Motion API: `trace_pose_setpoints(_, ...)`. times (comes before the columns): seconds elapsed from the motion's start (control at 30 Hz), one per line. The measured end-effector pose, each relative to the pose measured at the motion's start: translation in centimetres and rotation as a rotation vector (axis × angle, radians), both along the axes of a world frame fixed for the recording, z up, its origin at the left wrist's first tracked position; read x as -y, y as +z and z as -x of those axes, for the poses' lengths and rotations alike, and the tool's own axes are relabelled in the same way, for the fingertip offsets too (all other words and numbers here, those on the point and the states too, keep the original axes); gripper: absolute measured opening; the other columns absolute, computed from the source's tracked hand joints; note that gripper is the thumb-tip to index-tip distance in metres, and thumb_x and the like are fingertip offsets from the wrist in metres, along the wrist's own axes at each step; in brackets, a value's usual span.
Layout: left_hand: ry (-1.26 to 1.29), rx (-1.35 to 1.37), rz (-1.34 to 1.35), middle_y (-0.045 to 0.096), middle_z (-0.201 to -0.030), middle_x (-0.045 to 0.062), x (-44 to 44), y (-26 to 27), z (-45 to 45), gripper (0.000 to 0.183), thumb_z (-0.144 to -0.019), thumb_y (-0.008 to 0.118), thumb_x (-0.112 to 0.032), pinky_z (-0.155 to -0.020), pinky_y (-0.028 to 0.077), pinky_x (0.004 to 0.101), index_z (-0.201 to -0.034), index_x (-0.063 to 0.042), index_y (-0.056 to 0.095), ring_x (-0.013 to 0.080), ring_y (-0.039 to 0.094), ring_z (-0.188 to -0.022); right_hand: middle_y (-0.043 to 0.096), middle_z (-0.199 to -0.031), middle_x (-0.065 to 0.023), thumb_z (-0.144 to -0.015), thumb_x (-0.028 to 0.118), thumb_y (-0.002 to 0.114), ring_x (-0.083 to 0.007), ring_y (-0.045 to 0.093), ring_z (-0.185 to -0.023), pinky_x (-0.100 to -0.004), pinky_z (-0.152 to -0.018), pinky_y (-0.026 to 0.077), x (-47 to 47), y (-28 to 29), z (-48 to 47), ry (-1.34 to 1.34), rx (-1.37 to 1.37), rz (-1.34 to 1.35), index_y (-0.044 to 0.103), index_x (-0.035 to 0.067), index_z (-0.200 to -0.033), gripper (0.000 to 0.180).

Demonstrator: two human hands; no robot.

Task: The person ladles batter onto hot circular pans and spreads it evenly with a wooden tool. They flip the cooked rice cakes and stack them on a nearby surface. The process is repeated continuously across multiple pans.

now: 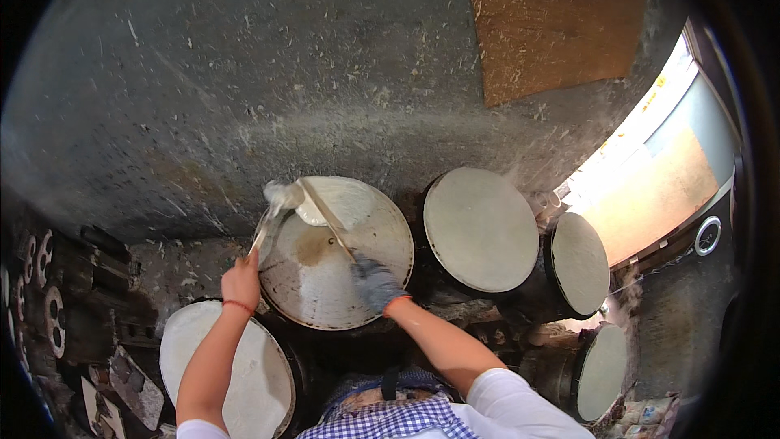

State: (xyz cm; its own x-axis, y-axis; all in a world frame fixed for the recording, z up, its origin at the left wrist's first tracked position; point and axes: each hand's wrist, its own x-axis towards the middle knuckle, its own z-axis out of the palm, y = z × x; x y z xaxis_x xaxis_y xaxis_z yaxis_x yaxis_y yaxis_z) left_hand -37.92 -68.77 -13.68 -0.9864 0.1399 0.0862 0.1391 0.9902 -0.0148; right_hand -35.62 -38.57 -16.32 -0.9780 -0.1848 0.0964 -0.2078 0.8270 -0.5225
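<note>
My left hand (240,284) grips the thin handle of a ladle-like tool (284,196), whose whitish head is blurred at the far left rim of a round metal griddle (304,299). In a dark glove, my right hand (373,279) holds a long flat wooden stick (326,213) that slants across the griddle. A layer of wet white batter (350,198) covers the griddle's far part, against the stick. Bare metal with a brown patch shows nearer to me. Under my left forearm lies another griddle with a pale round sheet of batter (256,378).
To the right, pale sheets cover several more round griddles, a large one (481,231), a narrower-looking one (582,265) and one lower down (602,372). Behind stands a splattered dark wall (304,73) with a brown board (554,24). Metal parts with holes (55,323) lie at left.
</note>
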Motion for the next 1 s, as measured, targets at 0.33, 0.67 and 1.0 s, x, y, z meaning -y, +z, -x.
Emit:
trace_pose_setpoints(0.33,0.225,0.072,0.021,0.058,-0.077,0.015,0.4,2.7,-11.5,0.042,-0.084,0.051,-0.004,-0.05,0.049,0.0399,-0.125,-0.012,0.054,0.0298,0.061,-0.059,0.06,-0.111,-0.0254,-0.094,0.032,0.039,-0.0393,0.059,-0.098,-0.0476,-0.084,0.046,-2.3,-1.0,2.3,0.276,0.13,0.053,0.051,0.004,-0.126,0.045)
trace_pose_setpoints(0.67,0.526,0.141,-0.104,0.058,-0.075,0.015,-8.2,5.0,-21.2,0.042,-0.085,0.058,-0.012,-0.053,0.049,0.0422,-0.127,-0.015,0.056,0.0323,0.06,-0.058,0.065,-0.093,-0.0205,-0.094,0.032,0.042,-0.0422,0.06,-0.081,-0.0482,-0.078,0.048,-4.6,-0.5,8.3,0.622,0.115,0.066,0.056,0.006,-0.115,0.036)
trace_pose_setpoints(1.0,0.672,0.15,-0.249,0.054,-0.071,0.013,-17.1,6.7,-25.0,0.044,-0.084,0.061,-0.013,-0.05,0.047,0.0421,-0.127,-0.014,0.055,0.0326,0.057,-0.056,0.063,-0.105,-0.0209,-0.095,0.034,0.041,-0.0363,0.061,-0.095,-0.0429,-0.084,0.048,-5.7,0.7,11.4,0.856,0.186,-0.181,0.054,0.01,-0.125,0.041)
